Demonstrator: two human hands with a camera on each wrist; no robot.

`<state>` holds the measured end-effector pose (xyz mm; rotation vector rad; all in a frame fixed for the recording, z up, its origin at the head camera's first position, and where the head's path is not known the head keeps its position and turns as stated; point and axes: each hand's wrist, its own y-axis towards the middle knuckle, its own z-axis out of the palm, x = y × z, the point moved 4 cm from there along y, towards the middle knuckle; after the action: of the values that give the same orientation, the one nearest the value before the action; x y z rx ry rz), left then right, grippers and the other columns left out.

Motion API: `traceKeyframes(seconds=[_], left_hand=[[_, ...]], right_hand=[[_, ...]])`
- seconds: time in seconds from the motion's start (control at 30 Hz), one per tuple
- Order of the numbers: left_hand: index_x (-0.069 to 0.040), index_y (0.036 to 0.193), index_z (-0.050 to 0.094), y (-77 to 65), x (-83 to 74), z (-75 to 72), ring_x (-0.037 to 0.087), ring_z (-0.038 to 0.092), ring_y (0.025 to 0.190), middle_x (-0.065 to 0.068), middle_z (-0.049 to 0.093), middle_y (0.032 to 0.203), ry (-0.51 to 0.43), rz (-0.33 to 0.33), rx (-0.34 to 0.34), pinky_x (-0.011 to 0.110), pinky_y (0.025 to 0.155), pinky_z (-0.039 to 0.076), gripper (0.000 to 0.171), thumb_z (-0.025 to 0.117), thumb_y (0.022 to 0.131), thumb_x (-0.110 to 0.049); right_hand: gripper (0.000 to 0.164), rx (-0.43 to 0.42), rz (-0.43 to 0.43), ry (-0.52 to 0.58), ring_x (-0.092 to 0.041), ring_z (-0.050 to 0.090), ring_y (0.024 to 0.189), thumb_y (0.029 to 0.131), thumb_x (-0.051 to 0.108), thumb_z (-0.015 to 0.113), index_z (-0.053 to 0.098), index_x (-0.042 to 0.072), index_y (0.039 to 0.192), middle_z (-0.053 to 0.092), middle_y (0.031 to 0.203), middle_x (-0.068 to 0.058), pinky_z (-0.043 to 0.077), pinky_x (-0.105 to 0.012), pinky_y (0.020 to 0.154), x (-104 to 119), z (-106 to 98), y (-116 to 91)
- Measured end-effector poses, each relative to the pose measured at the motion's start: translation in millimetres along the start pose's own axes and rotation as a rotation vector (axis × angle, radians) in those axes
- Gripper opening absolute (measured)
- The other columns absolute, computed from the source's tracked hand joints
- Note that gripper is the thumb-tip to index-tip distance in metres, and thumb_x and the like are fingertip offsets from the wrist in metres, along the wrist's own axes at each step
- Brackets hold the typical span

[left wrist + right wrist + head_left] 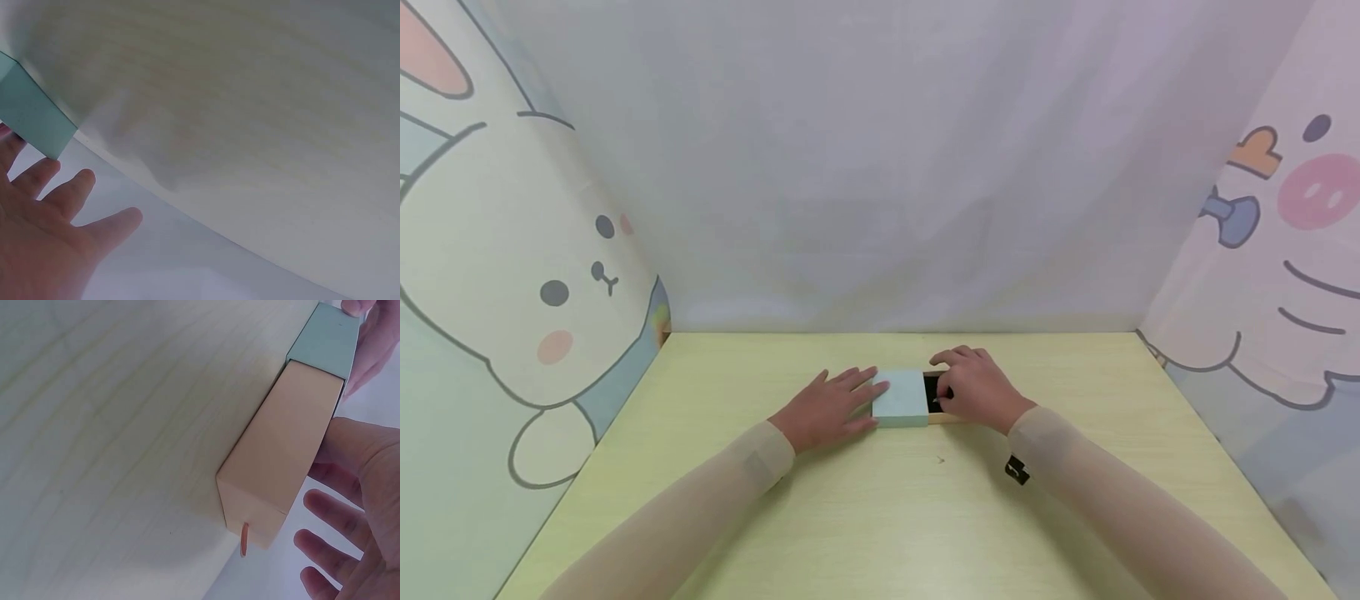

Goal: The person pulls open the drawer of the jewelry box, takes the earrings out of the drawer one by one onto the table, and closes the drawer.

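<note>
A slide-out box lies on the table, with a mint sleeve (pixel 899 397) and a peach drawer (pixel 281 437) pulled out to the right. The drawer's inside looks black in the head view, and a small ribbon tab (pixel 244 540) hangs from its end. My left hand (pixel 829 410) spreads its fingers against the sleeve's left end, fingertips over its top and front corner. My right hand (pixel 976 388) dips thumb and index finger into the drawer, the other fingers raised behind it. I cannot tell whether these fingertips, partly hidden by the drawer wall, pinch something.
The pale wood table (pixel 880 517) runs back to a white curtain (pixel 880 167). A rabbit-printed cloth (pixel 490 250) hangs at the left and a pig-printed one (pixel 1285 275) at the right. A small black tag (pixel 1017 470) shows beside the right cuff.
</note>
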<state>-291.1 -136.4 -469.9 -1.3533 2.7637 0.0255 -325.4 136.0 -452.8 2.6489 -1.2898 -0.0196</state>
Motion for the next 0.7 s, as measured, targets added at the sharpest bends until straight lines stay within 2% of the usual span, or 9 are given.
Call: traceKeyframes(seconds=[0.27, 0.7], left_hand=[[-0.030, 0.184, 0.044, 1.6, -0.1, 0.7, 0.035, 0.047, 0.178, 0.005, 0.042, 0.194, 0.024, 0.001, 0.002, 0.076, 0.136, 0.047, 0.070, 0.059, 0.122, -0.057], [-0.029, 0.184, 0.044, 1.3, 0.8, 1.9, 0.035, 0.047, 0.178, 0.006, 0.043, 0.193, 0.005, 0.005, -0.005, 0.077, 0.136, 0.047, 0.069, 0.059, 0.122, -0.055]], right_hand=[[0.023, -0.001, -0.002, -0.003, -0.039, 0.070, 0.146, 0.099, 0.016, 0.092, 0.086, 0.027, 0.079, 0.079, 0.155, -0.009, 0.058, -0.066, 0.119, 0.6, -2.6, -0.4], [0.024, -0.034, -0.029, -0.025, -0.039, 0.073, 0.142, 0.096, 0.014, 0.094, 0.084, 0.027, 0.078, 0.079, 0.153, -0.009, 0.060, -0.064, 0.116, 1.4, -3.2, -1.4]])
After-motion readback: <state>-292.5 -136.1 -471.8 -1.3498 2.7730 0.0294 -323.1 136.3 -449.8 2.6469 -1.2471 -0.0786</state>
